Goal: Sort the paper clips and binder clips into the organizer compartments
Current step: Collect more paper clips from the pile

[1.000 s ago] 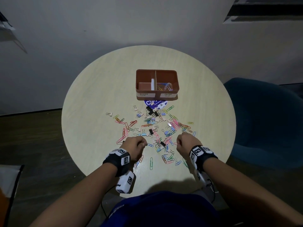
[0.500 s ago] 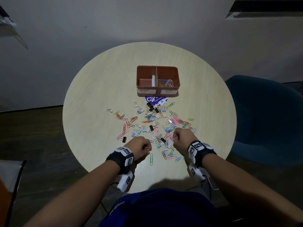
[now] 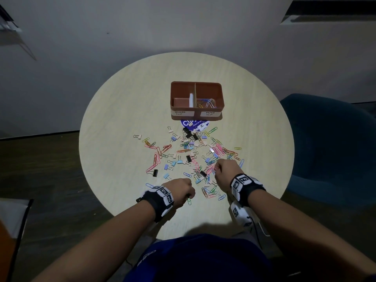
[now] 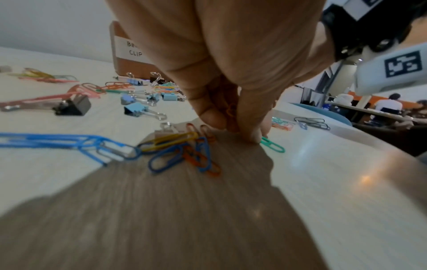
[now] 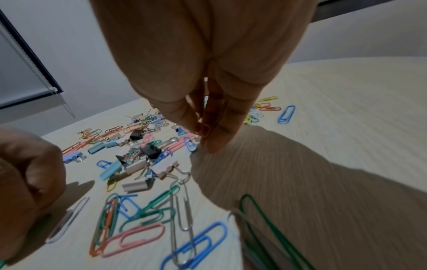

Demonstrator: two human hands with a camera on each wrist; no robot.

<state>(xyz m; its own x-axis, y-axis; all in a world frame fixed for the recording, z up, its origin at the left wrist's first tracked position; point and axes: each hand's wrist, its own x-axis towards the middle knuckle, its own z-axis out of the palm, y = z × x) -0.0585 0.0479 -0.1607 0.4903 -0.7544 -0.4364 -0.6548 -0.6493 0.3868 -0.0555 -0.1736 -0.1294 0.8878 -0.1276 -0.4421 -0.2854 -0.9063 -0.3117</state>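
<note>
The brown organizer (image 3: 195,117) stands at the table's far middle; its right compartment, labelled paper clip, holds a few paper clips (image 3: 206,102). A loose pile of coloured paper clips and binder clips (image 3: 191,153) lies between it and me. My left hand (image 3: 188,195) is at the pile's near edge. In the left wrist view my left hand (image 4: 233,124) pinches an orange paper clip (image 4: 229,109), one fingertip down beside a green paper clip (image 4: 273,145). My right hand (image 3: 216,168) hovers low over pink clips, and my right hand (image 5: 204,135) pinches what looks like a paper clip.
The round pale table (image 3: 122,119) ends close behind both wrists. A blue round sticker (image 3: 200,124) lies in front of the organizer. A dark blue chair (image 3: 329,149) stands to the right. Black binder clips (image 3: 155,173) lie left of the hands.
My left hand has drawn back toward the near edge, uncovering a black binder clip. My right hand has edged forward into the pile. The head view shifted a little.
</note>
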